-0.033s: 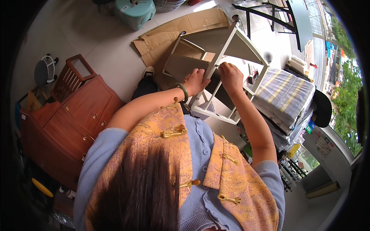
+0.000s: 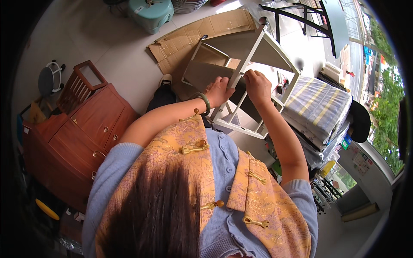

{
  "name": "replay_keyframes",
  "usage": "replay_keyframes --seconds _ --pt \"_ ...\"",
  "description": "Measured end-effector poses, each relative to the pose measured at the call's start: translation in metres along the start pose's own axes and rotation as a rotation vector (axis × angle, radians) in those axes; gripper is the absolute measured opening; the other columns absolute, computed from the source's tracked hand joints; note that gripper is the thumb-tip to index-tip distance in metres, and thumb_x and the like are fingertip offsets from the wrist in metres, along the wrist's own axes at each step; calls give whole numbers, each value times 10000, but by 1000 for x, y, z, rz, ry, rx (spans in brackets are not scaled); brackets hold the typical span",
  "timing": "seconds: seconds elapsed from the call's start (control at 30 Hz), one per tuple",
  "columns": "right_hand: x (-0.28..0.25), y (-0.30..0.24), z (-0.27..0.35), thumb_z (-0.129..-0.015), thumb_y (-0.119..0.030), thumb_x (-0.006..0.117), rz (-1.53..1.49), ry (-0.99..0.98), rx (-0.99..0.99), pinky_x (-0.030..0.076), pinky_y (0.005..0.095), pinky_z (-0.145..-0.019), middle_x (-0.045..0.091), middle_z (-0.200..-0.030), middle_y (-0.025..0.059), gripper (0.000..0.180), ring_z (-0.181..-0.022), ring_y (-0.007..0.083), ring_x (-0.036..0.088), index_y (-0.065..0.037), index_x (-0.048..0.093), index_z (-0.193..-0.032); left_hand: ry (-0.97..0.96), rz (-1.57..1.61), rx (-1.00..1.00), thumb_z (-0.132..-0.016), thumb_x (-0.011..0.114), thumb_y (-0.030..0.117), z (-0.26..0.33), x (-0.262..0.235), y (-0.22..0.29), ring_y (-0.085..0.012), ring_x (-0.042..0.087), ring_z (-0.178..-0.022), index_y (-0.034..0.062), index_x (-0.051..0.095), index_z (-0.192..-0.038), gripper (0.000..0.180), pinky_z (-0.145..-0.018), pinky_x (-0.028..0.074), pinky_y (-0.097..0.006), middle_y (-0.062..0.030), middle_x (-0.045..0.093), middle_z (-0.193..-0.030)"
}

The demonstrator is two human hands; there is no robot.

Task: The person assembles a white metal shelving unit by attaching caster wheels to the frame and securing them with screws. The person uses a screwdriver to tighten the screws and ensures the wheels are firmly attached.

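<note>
Both hands work on a white shelf frame that lies tipped on the floor in front of the person. Left hand, with a green bangle at the wrist, is curled around a thin white upright of the frame, beside a grey-brown panel. Right hand is closed in a pinch at the same upright, just above; what its fingertips grip is too small to make out. The frame is built of slim, smooth painted bars and flat boards that form open rectangular compartments. Beneath and behind it lies a flattened sheet of brown cardboard, creased and matt, on the pale floor. To the right stands a stack of striped folded fabric. To the left sits a glossy red-brown wooden cabinet with small round knobs, and a mint-green plastic stool stands beyond the cardboard.
</note>
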State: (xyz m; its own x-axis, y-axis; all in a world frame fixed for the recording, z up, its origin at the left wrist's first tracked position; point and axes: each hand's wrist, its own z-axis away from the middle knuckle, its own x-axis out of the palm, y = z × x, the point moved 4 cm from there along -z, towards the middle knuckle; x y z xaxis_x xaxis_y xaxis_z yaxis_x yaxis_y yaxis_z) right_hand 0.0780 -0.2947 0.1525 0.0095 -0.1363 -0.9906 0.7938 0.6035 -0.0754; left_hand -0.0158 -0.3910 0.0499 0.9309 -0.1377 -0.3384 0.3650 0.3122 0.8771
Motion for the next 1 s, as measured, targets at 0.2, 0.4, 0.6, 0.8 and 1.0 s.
replay_keyframes --seconds 0.2,0.4,0.6,0.8,1.0 --pt "-3 -7 -4 -787 -107 587 81 -5 -106 501 414 -612 606 -707 88 34 -739 296 631 -76 574 -780 -3 9 8 -880 568 381 -1 1 -3 -415 564 -979 83 489 -1089 372 -828 466 -476 -203 541 -1080" --pt "3 -11 -10 -793 -113 571 93 -160 45 511 420 -629 625 -723 120 55 -724 314 645 -60 580 -780 30 17 26 -875 576 369 0 2 -3 -419 562 -970 81 495 -1098 373 -831 464 -475 -209 542 -1080" --pt "19 4 -6 -805 -144 628 -128 -105 242 497 377 -564 644 -681 122 113 -587 267 630 -32 636 -786 69 21 9 -857 601 323 0 4 1 -410 566 -963 75 503 -1101 361 -826 465 -471 -209 544 -1069" --pt "42 14 0 -842 -112 659 -1223 -108 1097 497 270 -426 633 -652 121 175 -483 176 602 39 629 -760 302 131 294 -885 572 243 14 -10 16 -406 582 -908 67 519 -1073 263 -773 484 -449 -199 577 -1006" --pt "34 5 0 -845 -137 663 -1171 -112 1022 487 254 -429 626 -647 98 181 -478 158 587 27 609 -790 255 212 102 -916 540 203 7 -16 25 -419 596 -748 39 577 -899 169 -618 483 -449 -212 614 -771"
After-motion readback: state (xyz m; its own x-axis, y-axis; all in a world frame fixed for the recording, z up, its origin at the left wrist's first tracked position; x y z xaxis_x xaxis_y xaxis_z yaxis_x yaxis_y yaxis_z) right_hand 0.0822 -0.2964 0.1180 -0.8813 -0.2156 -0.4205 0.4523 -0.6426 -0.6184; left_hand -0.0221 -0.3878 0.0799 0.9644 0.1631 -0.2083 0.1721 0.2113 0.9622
